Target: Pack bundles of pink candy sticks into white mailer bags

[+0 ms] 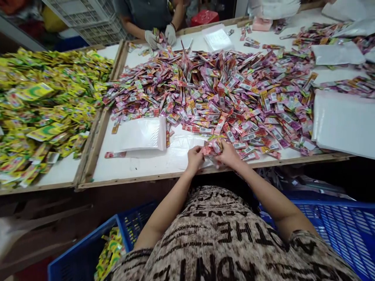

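Observation:
My left hand [194, 157] and my right hand [227, 154] meet near the front edge of the white table [140, 166]. Both are closed round a small bunch of pink and red sachets [211, 147] held between them. Just behind the bunch spreads a large heap of pink, red and orange sachets [222, 93] covering the table's middle. A stack of clear plastic bags [143, 134] lies to the left of my hands.
A second table at left carries a heap of yellow-green sachets [43, 105]. A person in white gloves [159, 37] handles sachets at the far side. White bag stacks [345, 123] lie at right. Blue crates [345, 226] stand below, one [88, 253] holding yellow sachets.

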The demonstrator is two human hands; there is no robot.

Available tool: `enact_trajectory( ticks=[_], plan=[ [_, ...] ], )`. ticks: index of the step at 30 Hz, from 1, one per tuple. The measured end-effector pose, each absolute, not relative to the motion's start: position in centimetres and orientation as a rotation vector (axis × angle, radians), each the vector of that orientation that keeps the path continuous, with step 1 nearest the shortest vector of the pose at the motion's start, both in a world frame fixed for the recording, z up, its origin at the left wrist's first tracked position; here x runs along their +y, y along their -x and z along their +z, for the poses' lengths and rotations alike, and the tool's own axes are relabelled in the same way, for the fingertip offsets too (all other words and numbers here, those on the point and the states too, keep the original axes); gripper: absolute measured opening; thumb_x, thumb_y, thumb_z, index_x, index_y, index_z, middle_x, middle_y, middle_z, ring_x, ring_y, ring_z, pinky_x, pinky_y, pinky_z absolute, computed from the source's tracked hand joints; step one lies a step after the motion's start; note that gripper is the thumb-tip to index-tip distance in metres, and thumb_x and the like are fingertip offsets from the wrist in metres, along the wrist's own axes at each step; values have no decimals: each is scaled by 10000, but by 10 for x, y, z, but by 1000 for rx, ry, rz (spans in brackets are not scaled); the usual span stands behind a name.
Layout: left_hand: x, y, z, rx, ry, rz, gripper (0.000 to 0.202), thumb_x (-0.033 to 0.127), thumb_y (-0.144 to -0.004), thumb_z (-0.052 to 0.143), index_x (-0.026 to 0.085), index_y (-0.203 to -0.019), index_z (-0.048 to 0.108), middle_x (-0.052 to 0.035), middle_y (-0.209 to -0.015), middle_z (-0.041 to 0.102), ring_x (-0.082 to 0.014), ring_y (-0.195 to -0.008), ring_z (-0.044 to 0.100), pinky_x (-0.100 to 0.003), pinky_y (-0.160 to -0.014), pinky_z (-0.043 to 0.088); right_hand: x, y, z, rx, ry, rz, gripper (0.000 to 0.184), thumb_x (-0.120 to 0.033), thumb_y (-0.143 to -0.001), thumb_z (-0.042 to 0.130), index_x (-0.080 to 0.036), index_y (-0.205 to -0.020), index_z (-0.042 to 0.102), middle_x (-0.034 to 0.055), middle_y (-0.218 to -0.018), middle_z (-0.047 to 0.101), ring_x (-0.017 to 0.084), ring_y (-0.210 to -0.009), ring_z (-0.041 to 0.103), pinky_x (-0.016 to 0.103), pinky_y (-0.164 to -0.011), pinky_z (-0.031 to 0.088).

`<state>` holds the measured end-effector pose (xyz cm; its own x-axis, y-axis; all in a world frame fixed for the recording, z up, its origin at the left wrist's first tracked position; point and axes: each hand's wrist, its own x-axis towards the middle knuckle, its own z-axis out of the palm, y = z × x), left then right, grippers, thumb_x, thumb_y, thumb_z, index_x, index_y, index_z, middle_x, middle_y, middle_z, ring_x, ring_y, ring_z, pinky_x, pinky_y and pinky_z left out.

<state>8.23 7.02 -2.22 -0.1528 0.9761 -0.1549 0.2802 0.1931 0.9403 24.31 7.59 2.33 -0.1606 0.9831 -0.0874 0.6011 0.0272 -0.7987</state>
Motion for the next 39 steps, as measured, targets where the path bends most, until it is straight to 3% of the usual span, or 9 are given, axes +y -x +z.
enact_trajectory(
  ticks=[6,10,13,17,21,26,30,35,39],
  plan=[
    [68,-75,-30,1648,-1103,1189,199,353,-776,642,158,-742,665,17,-656,614,-109,-593,524,-227,-604,432,58,-258,20,-2177,1819,637,494,-354,-721,731,-145,-1144,585,98,-977,695,252,-865,623,300,-728,418],
    [68,-79,-27,1655,-1095,1210,183,342,-744,689,160,-764,697,32,-619,587,-116,-590,507,-236,-602,408,51,-252,26,-2369,1829,383,600,-199,-818,628,-131,-1400,502,140,-1069,671,277,-950,614,336,-794,415],
    [70,-82,-16,1640,-1161,1234,175,334,-790,649,170,-815,706,27,-657,610,-127,-623,532,-246,-635,425,48,-246,24,-2578,1705,204,593,-130,-883,522,-150,-1472,467,161,-1063,649,295,-976,595,376,-835,399],
    [77,-89,4,1573,-1555,1138,127,263,-836,578,185,-800,673,12,-694,629,-139,-646,557,-259,-669,435,50,-245,20,-2697,1522,113,498,-131,-946,428,-139,-1437,513,172,-1065,638,295,-961,571,399,-829,378],
    [86,-96,19,1622,-1973,829,95,196,-833,553,196,-808,645,-20,-747,648,-169,-709,580,-288,-710,419,56,-246,14,-2725,1355,65,351,-169,-997,386,-121,-1215,657,176,-1060,646,283,-970,547,414,-862,351],
    [114,-102,34,1929,-2010,368,117,137,-805,551,196,-843,644,-55,-779,671,-217,-762,611,-313,-691,395,59,-243,13,-2799,1204,28,361,-198,-1038,323,-151,-1083,678,133,-1014,662,263,-957,551,407,-847,334],
    [122,-102,47,1809,-2210,191,185,77,-798,533,193,-862,662,-81,-877,691,-235,-872,631,-319,-743,415,71,-243,17,-2809,1291,110,306,-180,-1009,384,-147,-1130,663,150,-1062,650,275,-993,561,397,-833,346],
    [75,-79,57,1992,-2290,301,264,64,-816,527,218,-987,656,-92,-1015,650,-257,-998,592,-337,-771,423,83,-239,24,-2731,1468,263,345,-194,-920,541,-169,-1257,608,167,-1153,618,304,-1071,560,403,-889,376],
    [53,-70,58,1999,-2339,359,235,83,-876,497,226,-906,681,-98,-945,620,-267,-979,553,-363,-807,409,81,-225,32,-2700,1574,260,323,-171,-965,434,-147,-1240,601,199,-1168,613,320,-1075,570,431,-885,408]
  ],
)
